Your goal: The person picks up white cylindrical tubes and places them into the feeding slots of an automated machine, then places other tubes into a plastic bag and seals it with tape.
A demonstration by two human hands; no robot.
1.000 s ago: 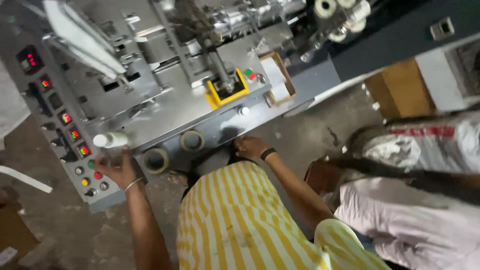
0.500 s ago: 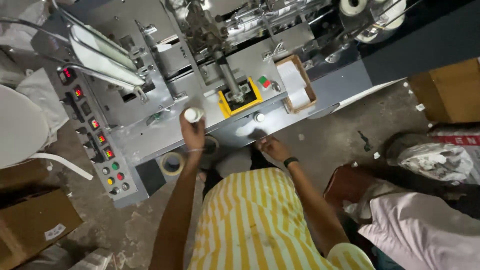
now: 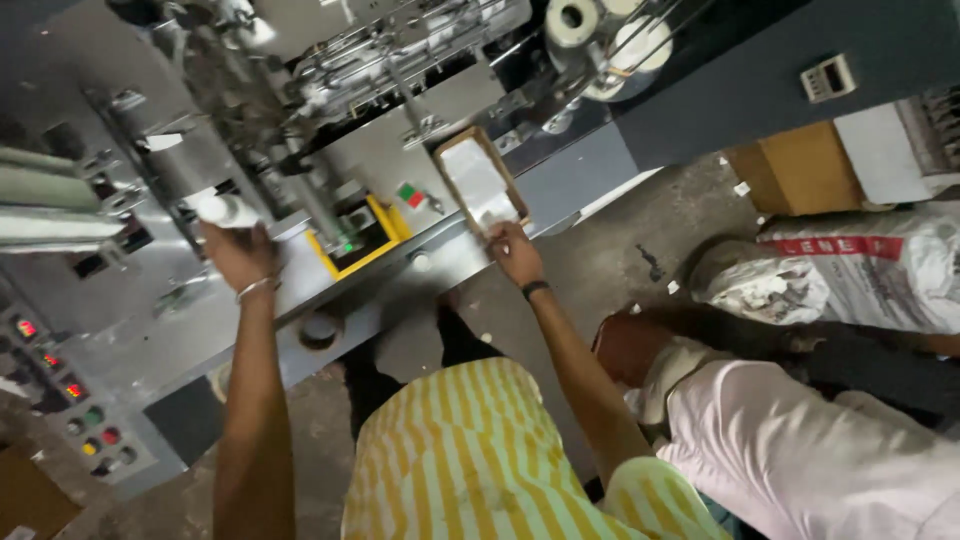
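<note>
left hand holds white roll; right hand touches tray.

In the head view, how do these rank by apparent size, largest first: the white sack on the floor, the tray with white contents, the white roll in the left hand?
1. white sack
2. tray
3. white roll, held up in the left hand

This is a factory floor or packing workshop. A big grey metal machine with a panel of coloured buttons and lights, white rolls on spindles and a yellow guard fills the view, and on the rough concrete floor lie stuffed sacks and cardboard boxes
</note>
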